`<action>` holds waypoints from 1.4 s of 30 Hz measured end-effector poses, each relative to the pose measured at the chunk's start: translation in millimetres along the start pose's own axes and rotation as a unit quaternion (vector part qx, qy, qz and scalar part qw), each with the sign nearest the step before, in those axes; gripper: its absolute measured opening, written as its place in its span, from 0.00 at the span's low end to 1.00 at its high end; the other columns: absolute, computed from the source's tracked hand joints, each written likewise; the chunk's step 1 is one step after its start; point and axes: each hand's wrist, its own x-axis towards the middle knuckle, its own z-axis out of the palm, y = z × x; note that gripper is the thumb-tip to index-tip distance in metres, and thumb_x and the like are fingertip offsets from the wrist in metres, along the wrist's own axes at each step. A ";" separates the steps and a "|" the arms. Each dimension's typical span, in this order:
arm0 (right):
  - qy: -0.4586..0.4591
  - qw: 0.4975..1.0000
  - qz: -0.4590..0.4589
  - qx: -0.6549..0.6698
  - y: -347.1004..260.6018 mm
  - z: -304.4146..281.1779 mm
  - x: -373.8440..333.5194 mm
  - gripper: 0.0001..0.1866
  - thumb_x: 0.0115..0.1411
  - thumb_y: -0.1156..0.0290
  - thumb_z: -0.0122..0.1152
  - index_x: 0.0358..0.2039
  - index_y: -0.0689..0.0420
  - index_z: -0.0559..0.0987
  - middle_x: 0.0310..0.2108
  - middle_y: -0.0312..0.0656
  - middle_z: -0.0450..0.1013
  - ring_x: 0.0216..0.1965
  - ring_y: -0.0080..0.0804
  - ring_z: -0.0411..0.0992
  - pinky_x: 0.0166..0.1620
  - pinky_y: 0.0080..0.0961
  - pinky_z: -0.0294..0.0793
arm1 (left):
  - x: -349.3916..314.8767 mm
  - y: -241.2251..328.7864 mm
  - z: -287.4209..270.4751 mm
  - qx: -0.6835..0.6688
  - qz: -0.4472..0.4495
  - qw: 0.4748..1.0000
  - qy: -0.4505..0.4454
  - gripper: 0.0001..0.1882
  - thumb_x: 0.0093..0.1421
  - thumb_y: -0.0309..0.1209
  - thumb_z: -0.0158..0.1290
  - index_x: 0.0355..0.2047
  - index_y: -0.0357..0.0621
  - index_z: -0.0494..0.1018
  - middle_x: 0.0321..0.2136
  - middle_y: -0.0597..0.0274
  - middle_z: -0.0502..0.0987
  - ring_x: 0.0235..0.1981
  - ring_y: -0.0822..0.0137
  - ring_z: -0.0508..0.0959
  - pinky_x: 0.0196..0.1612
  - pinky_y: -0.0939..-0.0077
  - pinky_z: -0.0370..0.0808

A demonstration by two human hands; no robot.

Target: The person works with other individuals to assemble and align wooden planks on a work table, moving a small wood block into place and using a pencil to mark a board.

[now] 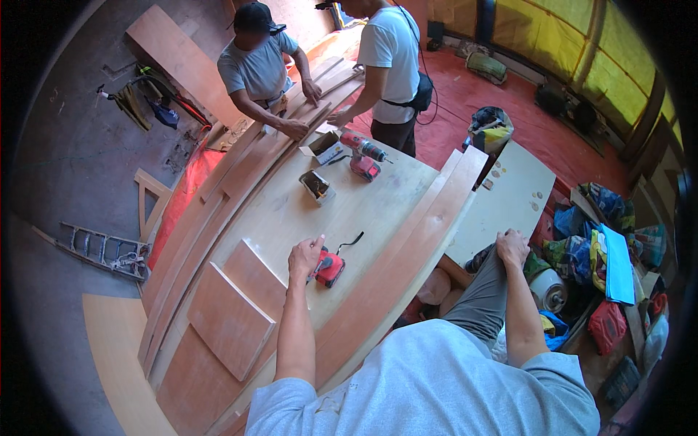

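Note:
My left hand [304,256] is closed around a red and black cordless power tool [331,269] on the pale work table [251,218]. A black strap loops out from the tool. Much of the tool's body is hidden under my hand. My right hand [513,248] rests over my bent knee in grey trousers [476,294], holding no tool. Farther up the table lies a red cordless drill [366,156]. Near it are a small open box of dark screws [317,187] and another open carton [326,148]. Left of my left hand, square wood panels [231,320] lie stacked.
Long boards [411,251] run along both table edges. At the far end, two co-workers [262,65] handle long strips. A ladder [105,251] lies at left. Bags and a blue folder [616,265] crowd the right side, beside a pale side panel [509,200].

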 end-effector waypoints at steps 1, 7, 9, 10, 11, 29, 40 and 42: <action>-0.006 1.000 -0.003 0.001 -0.1 0.7 0.1 0.28 0.70 0.47 0.57 0.57 0.55 0.86 0.63 0.53 0.78 0.67 0.61 0.72 0.66 0.56 0.74 | -0.6 0.2 0.0 -0.005 -0.002 1.000 0.001 0.38 0.73 0.65 0.46 0.45 0.41 0.87 0.45 0.34 0.86 0.50 0.34 0.85 0.56 0.46 0.80; 0.009 1.000 0.008 -0.012 -0.1 -0.9 1.5 0.26 0.69 0.47 0.60 0.56 0.52 0.87 0.60 0.49 0.79 0.63 0.56 0.75 0.64 0.52 0.76 | -1.6 1.8 -1.4 -0.010 0.001 1.000 0.002 0.37 0.73 0.65 0.47 0.46 0.42 0.87 0.44 0.34 0.86 0.50 0.34 0.85 0.56 0.46 0.80; -0.004 1.000 0.009 -0.002 -0.1 -3.0 1.4 0.29 0.70 0.47 0.57 0.59 0.55 0.86 0.63 0.53 0.78 0.66 0.61 0.73 0.67 0.55 0.74 | -1.4 2.2 -1.9 -0.001 -0.008 1.000 -0.004 0.37 0.73 0.64 0.47 0.46 0.42 0.88 0.45 0.35 0.86 0.50 0.35 0.85 0.56 0.46 0.80; -0.011 1.000 0.008 0.000 -0.1 -3.9 1.3 0.29 0.70 0.47 0.57 0.59 0.55 0.86 0.63 0.53 0.78 0.66 0.61 0.73 0.67 0.55 0.74 | -1.5 2.5 -2.1 -0.001 -0.008 1.000 -0.004 0.37 0.73 0.64 0.47 0.46 0.42 0.88 0.45 0.35 0.86 0.50 0.35 0.85 0.56 0.46 0.80; -0.010 1.000 0.009 -0.001 -0.2 -4.6 1.1 0.29 0.70 0.47 0.57 0.59 0.55 0.86 0.63 0.53 0.78 0.66 0.61 0.73 0.67 0.55 0.74 | -1.6 2.7 -2.4 -0.003 -0.007 1.000 -0.004 0.37 0.73 0.64 0.47 0.46 0.42 0.88 0.45 0.35 0.86 0.50 0.35 0.85 0.56 0.46 0.80; 0.015 1.000 0.002 0.003 8.8 4.5 3.9 0.27 0.69 0.46 0.57 0.56 0.53 0.87 0.61 0.53 0.79 0.64 0.62 0.74 0.65 0.56 0.76 | -3.6 4.9 -3.0 -0.008 -0.004 1.000 0.003 0.38 0.72 0.65 0.47 0.44 0.41 0.88 0.43 0.34 0.86 0.49 0.34 0.85 0.55 0.45 0.79; -0.009 1.000 0.009 0.008 4.7 -9.5 -3.4 0.28 0.70 0.47 0.57 0.58 0.54 0.86 0.63 0.52 0.78 0.66 0.61 0.72 0.66 0.55 0.74 | -1.0 1.6 -0.2 0.004 -0.003 1.000 0.010 0.38 0.72 0.66 0.47 0.43 0.41 0.87 0.42 0.34 0.86 0.48 0.34 0.85 0.54 0.44 0.80; -0.009 1.000 0.015 0.006 4.7 -10.0 -3.3 0.28 0.70 0.47 0.57 0.58 0.54 0.86 0.64 0.51 0.78 0.66 0.59 0.73 0.66 0.55 0.75 | -0.5 1.0 0.2 0.004 0.001 1.000 0.006 0.38 0.72 0.66 0.47 0.43 0.41 0.87 0.42 0.34 0.86 0.48 0.34 0.85 0.54 0.44 0.80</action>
